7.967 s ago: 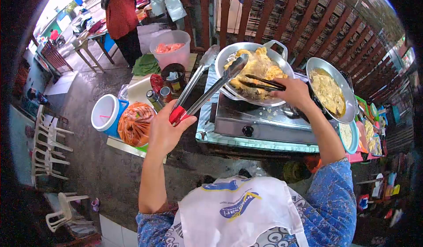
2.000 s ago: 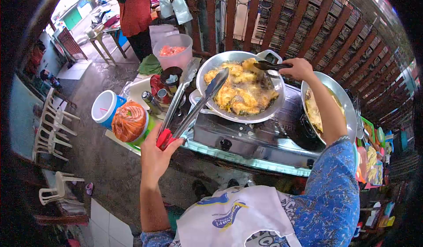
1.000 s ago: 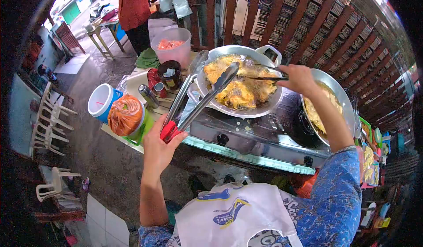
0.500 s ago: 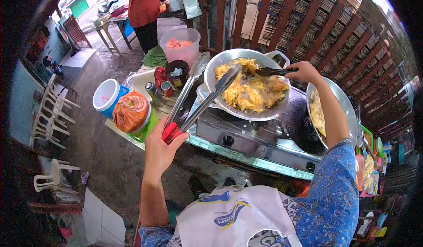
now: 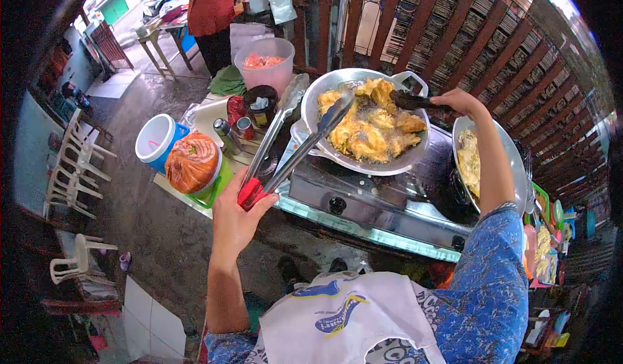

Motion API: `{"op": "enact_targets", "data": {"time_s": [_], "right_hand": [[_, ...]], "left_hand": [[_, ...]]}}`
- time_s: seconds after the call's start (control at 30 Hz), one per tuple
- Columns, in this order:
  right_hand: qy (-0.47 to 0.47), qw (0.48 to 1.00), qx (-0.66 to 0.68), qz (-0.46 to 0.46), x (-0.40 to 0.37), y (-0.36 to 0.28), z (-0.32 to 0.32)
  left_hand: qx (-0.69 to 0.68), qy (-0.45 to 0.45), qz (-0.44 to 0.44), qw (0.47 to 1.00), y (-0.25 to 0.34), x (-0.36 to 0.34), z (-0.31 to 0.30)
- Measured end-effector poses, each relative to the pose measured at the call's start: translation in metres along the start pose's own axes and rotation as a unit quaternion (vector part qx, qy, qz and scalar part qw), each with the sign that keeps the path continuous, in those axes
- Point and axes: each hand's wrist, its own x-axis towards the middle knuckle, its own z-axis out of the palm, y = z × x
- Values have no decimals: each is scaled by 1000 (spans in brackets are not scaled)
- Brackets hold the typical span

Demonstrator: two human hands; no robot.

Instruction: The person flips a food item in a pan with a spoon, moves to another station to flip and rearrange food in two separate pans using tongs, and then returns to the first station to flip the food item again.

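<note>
My left hand (image 5: 235, 220) is closed round the red grip of a pair of metal tongs (image 5: 292, 174). The tongs' arms are spread apart; one reaches over the near left rim of a wide frying pan (image 5: 396, 165), the other stays outside it. Golden battered pieces (image 5: 363, 140) lie in bubbling oil in that pan. Above the pan's right side, my right hand (image 5: 462, 102) grips a black spatula (image 5: 415, 100), whose dark end is just over the pan beside the food. Whether the spatula touches a piece cannot be made out.
Under the pan is a gas stove (image 5: 376, 205). A second pan (image 5: 509, 163) with pale food stands at right. Left are a bag of orange food (image 5: 193, 163), a blue-and-white tub (image 5: 156, 140) and a pink bucket (image 5: 266, 75). A person in red (image 5: 214, 13) stands behind, near a slatted fence (image 5: 448, 33).
My right hand has shifted right and slightly back, drawing the spatula from over the pan's middle toward its right rim. The left hand and tongs are nearly still.
</note>
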Motion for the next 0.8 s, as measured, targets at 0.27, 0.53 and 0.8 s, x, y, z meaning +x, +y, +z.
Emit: {"op": "enact_targets", "data": {"time_s": [0.27,0.53,0.8], "right_hand": [[61,989,-128,-49,-30,-8,-2],[246,817,-385,-351,-35,-71,25],[187,722,-540,-390,-31,-83,26]], "left_hand": [[1,-2,-7,1000,0,1,0],[-18,-19,-3,1000,8,4,3],[7,13,-3,1000,6,-2,-6]]}}
